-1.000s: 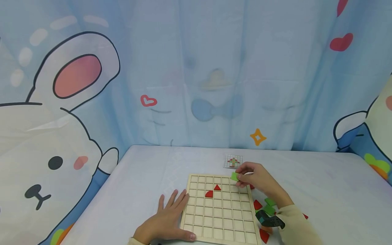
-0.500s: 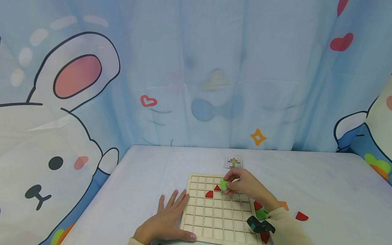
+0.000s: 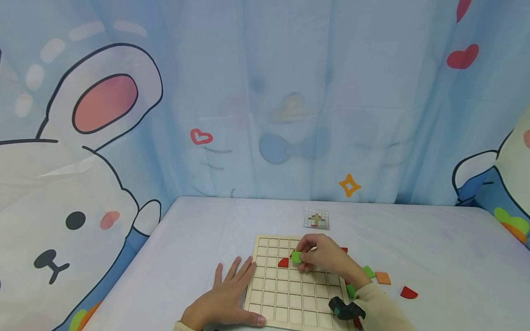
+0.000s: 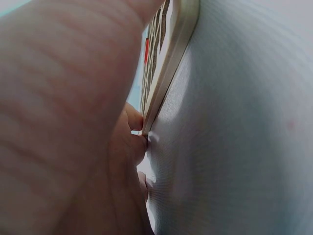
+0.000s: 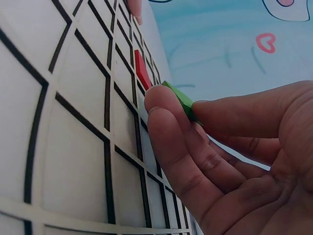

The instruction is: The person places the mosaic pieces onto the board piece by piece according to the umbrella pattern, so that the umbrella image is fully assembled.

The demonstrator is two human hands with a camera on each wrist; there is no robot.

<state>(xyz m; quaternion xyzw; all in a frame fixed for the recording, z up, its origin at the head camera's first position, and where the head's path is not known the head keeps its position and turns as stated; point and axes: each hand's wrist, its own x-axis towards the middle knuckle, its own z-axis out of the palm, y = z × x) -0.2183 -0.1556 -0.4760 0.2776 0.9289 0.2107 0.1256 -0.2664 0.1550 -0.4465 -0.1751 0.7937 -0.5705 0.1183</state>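
A wooden grid board (image 3: 296, 289) lies on the white table. My right hand (image 3: 320, 253) pinches a green square tile (image 3: 296, 257) between thumb and fingers over the board's upper part; in the right wrist view the green tile (image 5: 183, 100) is tilted. Just left of it a red quarter-round tile (image 3: 283, 262) sits in a cell. A red triangle tile (image 3: 291, 254) is mostly hidden behind the green one. With fingers spread, my left hand (image 3: 227, 294) rests at the board's left edge, its thumb at the lower corner. Close up, the left wrist view shows fingers touching the board's rim (image 4: 171, 63).
A small pattern card (image 3: 316, 219) lies behind the board. Right of the board are an orange square tile (image 3: 383, 278), a red quarter-round tile (image 3: 409, 293) and green tiles (image 3: 368, 271), partly hidden by the right forearm. A printed curtain (image 3: 290, 101) hangs behind the table.
My right hand has carried the green tile left and toward me, from the board's far right edge to beside the red tiles. The left hand has stayed in place.
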